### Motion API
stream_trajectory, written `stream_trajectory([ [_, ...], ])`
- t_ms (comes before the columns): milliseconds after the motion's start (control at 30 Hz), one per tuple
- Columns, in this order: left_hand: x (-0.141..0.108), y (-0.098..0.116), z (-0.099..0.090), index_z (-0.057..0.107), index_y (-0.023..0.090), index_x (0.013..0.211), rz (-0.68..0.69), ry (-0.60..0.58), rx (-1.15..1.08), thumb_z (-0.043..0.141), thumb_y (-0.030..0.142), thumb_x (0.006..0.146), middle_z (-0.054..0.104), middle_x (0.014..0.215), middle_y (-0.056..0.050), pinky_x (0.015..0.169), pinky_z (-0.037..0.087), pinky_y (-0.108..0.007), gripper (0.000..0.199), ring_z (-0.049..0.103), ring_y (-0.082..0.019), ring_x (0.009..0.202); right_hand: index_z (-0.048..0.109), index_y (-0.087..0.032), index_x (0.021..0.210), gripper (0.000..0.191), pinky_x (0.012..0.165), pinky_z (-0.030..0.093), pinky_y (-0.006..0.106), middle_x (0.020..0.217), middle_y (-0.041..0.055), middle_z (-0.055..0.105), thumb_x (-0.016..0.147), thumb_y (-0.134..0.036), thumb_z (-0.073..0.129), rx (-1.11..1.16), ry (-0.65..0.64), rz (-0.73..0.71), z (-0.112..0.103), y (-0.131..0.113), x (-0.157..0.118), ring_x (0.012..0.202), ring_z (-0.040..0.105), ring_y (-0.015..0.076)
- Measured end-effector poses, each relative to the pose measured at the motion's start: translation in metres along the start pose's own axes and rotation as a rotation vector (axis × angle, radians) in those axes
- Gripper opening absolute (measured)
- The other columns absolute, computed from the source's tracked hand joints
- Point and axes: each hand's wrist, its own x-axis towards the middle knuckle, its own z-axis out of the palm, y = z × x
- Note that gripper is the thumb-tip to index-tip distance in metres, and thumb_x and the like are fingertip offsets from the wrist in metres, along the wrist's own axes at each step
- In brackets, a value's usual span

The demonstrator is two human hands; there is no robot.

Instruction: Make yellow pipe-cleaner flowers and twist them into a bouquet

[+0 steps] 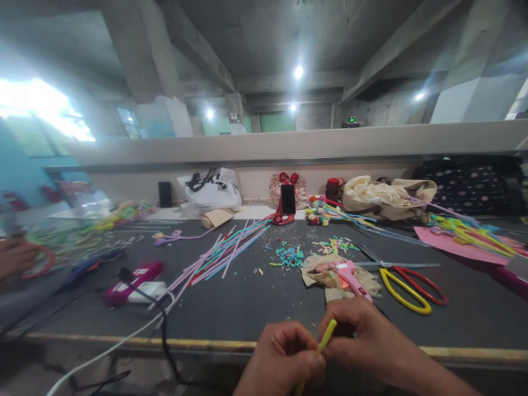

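A yellow pipe cleaner [328, 333] is held at the front edge of the table, its short upper end sticking up between my hands. My left hand [284, 355] pinches it low down with thumb and forefinger. Close against it, my right hand [361, 335] has its fingers closed at the same pipe cleaner; its fingertips are partly hidden. Just beyond lies a pink glue gun [350, 278] on crumpled brown paper [311, 272]. Large scissors [406, 289] with one yellow and one red handle rest to the right, blades slightly apart.
Cut bits [290, 256] and a bundle of long pipe cleaners [231, 247] lie mid-table. A purple power strip [136, 283] with cables sits left. Along the back stand a phone [287, 199] and bags [388, 195]. At far left, another person's hand [16, 257] is near red scissors handles.
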Motion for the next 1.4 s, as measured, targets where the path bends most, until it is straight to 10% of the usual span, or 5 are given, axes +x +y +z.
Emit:
stream_trajectory([
  [200, 0.002, -0.005, -0.001, 0.056, 0.015, 0.052, 0.061, -0.029, -0.042, 0.068, 0.024, 0.052, 0.055, 0.041, 0.003, 0.047, 0.032, -0.021, 0.015, 0.045, -0.009, 0.042, 0.064, -0.014, 0.068, 0.006, 0.043, 0.033, 0.015, 0.054, -0.0056, 0.058, 0.064, -0.019, 0.066, 0.261, -0.131, 0.058, 0.000, 0.016, 0.008, 0.047, 0.051, 0.0067],
  [433, 0.001, -0.001, -0.008, 0.057, 0.014, 0.052, -0.127, -0.102, -0.054, 0.070, 0.026, 0.044, 0.052, 0.039, 0.004, 0.041, 0.024, -0.019, 0.020, 0.041, -0.006, 0.036, 0.067, -0.015, 0.068, 0.012, 0.059, 0.041, 0.019, 0.064, -0.0003, 0.062, 0.071, -0.027, 0.065, -0.059, -0.100, -0.314, -0.005, 0.005, 0.010, 0.062, 0.056, 0.0100],
  [667, 0.001, -0.007, -0.016, 0.060, 0.012, 0.051, -0.284, -0.364, -0.046, 0.065, 0.016, 0.047, 0.043, 0.041, 0.007, 0.041, 0.016, -0.020, 0.008, 0.029, -0.003, 0.036, 0.071, -0.017, 0.074, 0.012, 0.056, 0.039, 0.017, 0.062, 0.0010, 0.064, 0.074, -0.024, 0.061, -0.207, -0.253, -0.351, -0.006, -0.005, 0.000, 0.058, 0.057, 0.0086],
  [1067, -0.004, 0.007, 0.000, 0.056, 0.014, 0.051, -0.063, -0.037, 0.053, 0.073, 0.025, 0.041, 0.048, 0.042, 0.007, 0.043, 0.022, -0.018, 0.023, 0.036, -0.004, 0.042, 0.069, -0.017, 0.061, 0.010, 0.048, 0.037, 0.017, 0.057, -0.0023, 0.063, 0.057, -0.010, 0.062, -0.275, -0.041, -0.020, 0.000, -0.005, 0.002, 0.056, 0.055, 0.0117],
  [1400, 0.000, 0.002, -0.010, 0.059, 0.014, 0.053, -0.085, -0.198, -0.008, 0.073, 0.037, 0.046, 0.046, 0.045, 0.007, 0.043, 0.018, -0.020, 0.028, 0.032, -0.003, 0.041, 0.064, -0.019, 0.064, 0.008, 0.057, 0.043, 0.019, 0.063, 0.0018, 0.062, 0.071, -0.021, 0.064, -0.058, -0.113, -0.361, -0.006, 0.000, 0.000, 0.062, 0.058, 0.0123],
])
